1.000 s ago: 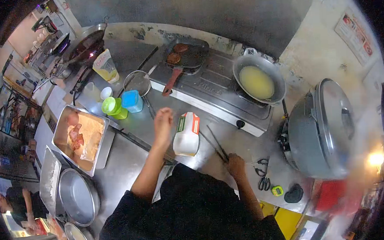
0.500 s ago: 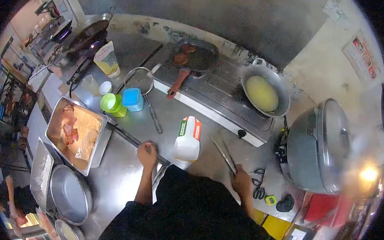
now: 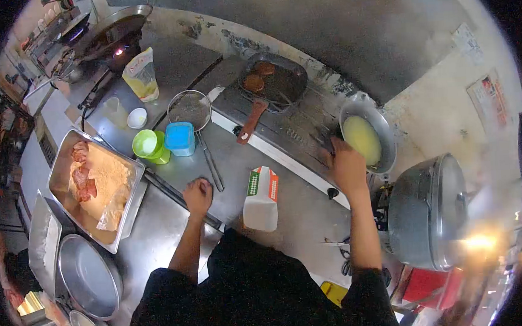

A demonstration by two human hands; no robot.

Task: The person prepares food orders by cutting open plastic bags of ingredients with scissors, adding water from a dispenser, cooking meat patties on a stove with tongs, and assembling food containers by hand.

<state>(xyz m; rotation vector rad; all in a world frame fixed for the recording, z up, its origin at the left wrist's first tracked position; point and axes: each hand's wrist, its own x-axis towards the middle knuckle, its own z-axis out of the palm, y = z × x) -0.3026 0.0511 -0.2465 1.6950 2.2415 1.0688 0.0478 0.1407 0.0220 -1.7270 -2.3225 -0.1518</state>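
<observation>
My right hand [image 3: 347, 165] is closed over the right part of the stove, gripping metal tongs [image 3: 318, 140] that reach left toward the grill pan [image 3: 295, 80]; the tongs look thin and blurred. In that pan lie two browned patties [image 3: 254, 83], and its brown handle points toward me. My left hand [image 3: 198, 195] is curled shut above the steel table, near the handle of a round strainer [image 3: 189, 110], with nothing visible in it. Between my arms stands a white carton [image 3: 261, 208] with green and red panels. Right of my right hand, a pot [image 3: 388, 149] holds yellowish liquid.
A steel tray [image 3: 128, 231] with breading and raw meat pieces [image 3: 81, 174] sits at left, beside a metal bowl [image 3: 92, 278]. A green cup [image 3: 150, 147], a blue-lidded tub [image 3: 180, 138] and a pouch [image 3: 141, 76] stand behind. At right is a large grey cooker [image 3: 416, 213].
My right hand has moved forward with the tongs, from beside the carton to over the stove. My left hand stays near its place, curled. The view has shifted slightly.
</observation>
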